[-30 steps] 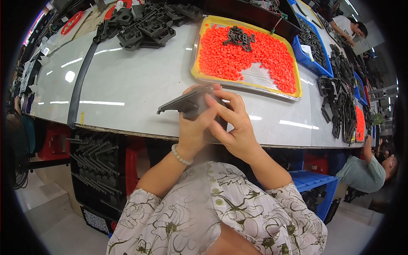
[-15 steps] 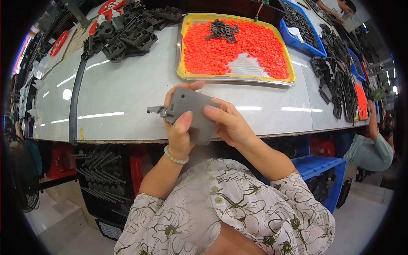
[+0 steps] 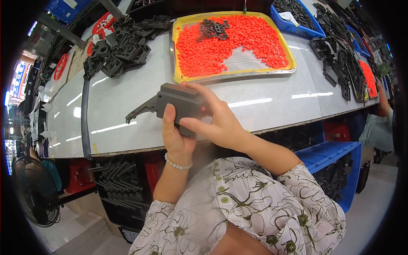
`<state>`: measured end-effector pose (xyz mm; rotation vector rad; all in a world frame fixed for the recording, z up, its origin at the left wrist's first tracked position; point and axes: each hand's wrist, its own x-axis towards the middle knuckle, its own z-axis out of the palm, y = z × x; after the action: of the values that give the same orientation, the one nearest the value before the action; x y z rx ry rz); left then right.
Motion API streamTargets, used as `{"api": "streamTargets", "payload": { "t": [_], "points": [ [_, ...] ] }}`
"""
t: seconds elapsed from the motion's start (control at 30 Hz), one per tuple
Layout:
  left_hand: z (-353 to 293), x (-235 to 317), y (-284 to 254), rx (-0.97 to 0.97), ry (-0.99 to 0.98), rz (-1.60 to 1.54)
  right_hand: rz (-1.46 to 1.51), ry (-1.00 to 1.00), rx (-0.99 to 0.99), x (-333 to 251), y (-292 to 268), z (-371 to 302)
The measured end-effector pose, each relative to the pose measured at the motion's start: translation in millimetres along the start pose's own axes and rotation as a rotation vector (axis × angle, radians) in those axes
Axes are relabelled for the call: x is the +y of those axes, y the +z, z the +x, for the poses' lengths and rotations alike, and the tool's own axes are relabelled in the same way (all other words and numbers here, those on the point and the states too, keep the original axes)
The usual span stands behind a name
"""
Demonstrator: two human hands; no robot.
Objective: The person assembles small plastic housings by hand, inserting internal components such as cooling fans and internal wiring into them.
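- Left hand (image 3: 176, 138): thumb laid upright against the near face of a grey plastic part (image 3: 180, 104), remaining fingers wrapped round behind it and hidden; grip closed on the part. Forearm rises from the lower edge, a white bead bracelet (image 3: 178, 163) at the wrist.
- Right hand (image 3: 219, 123): fingers curled over the part's top and right end, thumb pressed under its lower right corner; also clamped on it. Forearm comes in from the lower right, out of a floral-print sleeve (image 3: 272, 199).
- The part: a grey boxy block with a thinner pronged arm sticking out to the left, matte finish; a small red spot shows at its right end beside the fingers (what it is, cannot tell). Held in the air above the near edge of the pale grey surface (image 3: 263, 102), not touching it.
- Beyond, on the surface: a yellow tray (image 3: 176, 76) holding orange pieces (image 3: 221, 42) and a few dark parts.
- Far left: heap of black plastic parts (image 3: 123, 46). Far right: more black parts (image 3: 340, 63) and a blue bin (image 3: 297, 27).
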<state>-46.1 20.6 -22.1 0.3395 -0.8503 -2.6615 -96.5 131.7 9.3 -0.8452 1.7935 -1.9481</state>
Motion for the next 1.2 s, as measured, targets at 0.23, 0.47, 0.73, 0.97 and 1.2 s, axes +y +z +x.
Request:
{"api": "streamTargets", "payload": {
  "t": [0.23,0.47,0.73,0.97,1.2],
  "points": [
    [5.4,5.3,11.7,-0.025,-0.052,-0.215,-0.045,-0.086,0.049,-0.7,0.2,0.2],
    [8.5,6.1,-6.5,-0.053,-0.156,-0.374,0.196,0.006,-0.092,5.3,-6.9,1.1],
    [0.5,7.9,2.4,-0.107,-0.187,-0.439,0.244,0.014,0.05,10.2,-7.0,3.5],
    [-0.4,7.0,1.8,-0.102,-0.131,-0.329,0.313,-0.011,0.029,9.8,-6.8,3.8],
    [-4.5,9.0,-0.9,-0.065,-0.024,-0.279,0.235,0.01,-0.003,10.7,-4.1,2.4]
  ]
}}
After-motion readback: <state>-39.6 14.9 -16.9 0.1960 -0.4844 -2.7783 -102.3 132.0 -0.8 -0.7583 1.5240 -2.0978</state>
